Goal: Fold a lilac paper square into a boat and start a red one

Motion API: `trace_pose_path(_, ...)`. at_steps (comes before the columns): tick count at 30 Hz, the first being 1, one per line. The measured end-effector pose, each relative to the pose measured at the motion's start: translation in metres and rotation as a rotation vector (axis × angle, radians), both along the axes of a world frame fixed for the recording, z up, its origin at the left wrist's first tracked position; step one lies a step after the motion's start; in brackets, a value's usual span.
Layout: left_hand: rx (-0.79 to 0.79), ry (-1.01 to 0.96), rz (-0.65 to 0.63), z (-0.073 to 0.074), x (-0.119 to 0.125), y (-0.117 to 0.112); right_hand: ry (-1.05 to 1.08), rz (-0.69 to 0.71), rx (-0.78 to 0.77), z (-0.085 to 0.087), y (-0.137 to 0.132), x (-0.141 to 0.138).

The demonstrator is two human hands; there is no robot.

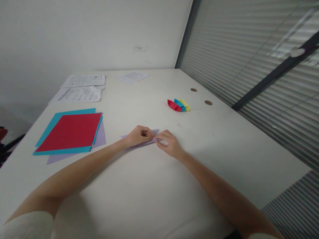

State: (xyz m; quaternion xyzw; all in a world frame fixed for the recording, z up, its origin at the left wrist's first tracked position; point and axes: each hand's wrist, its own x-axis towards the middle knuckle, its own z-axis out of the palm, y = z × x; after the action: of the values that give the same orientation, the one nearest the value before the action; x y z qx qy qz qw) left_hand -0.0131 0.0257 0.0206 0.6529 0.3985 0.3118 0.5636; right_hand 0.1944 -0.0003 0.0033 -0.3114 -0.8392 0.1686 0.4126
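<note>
A folded sheet of purple paper point(141, 144) lies on the white table in front of me, long and narrow, with pointed ends. My left hand point(140, 135) rests over its middle, fingers curled and pinching the paper near its right end. From the right, my right hand point(169, 143) pinches that same end between thumb and fingertips. The fingertips of both hands nearly meet there. Part of the paper is hidden under my left hand.
Left of my hands lies a stack of red, blue and purple paper sheets point(72, 131). Folded red point(173, 105), blue point(179, 104) and yellow point(184, 104) paper boats sit farther back, right of centre. Printed sheets point(79, 94) lie at the far left. Window blinds point(249, 66) border the right side.
</note>
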Motion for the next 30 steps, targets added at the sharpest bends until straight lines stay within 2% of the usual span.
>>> trace_pose_path(3,0.036,0.013,-0.019,-0.001,0.000,0.000,0.089,-0.046,-0.157,-0.003,0.002,-0.002)
trace_pose_path(6,0.069,0.039,-0.032,0.002,0.000,-0.001,0.091,-0.075,-0.307,-0.006,0.005,-0.001)
trace_pose_path(10,0.079,0.044,-0.039,0.003,-0.001,0.000,0.072,-0.097,-0.426,-0.007,0.010,0.000)
trace_pose_path(19,0.032,0.061,-0.044,0.004,-0.001,0.001,0.053,-0.092,-0.480,-0.003,0.012,0.000)
trace_pose_path(24,0.017,0.079,-0.058,0.008,-0.003,0.002,0.122,-0.087,-0.561,-0.005,0.014,0.000)
trace_pose_path(30,0.068,0.114,-0.098,0.008,-0.004,0.004,0.161,-0.070,-0.605,-0.005,0.013,-0.001)
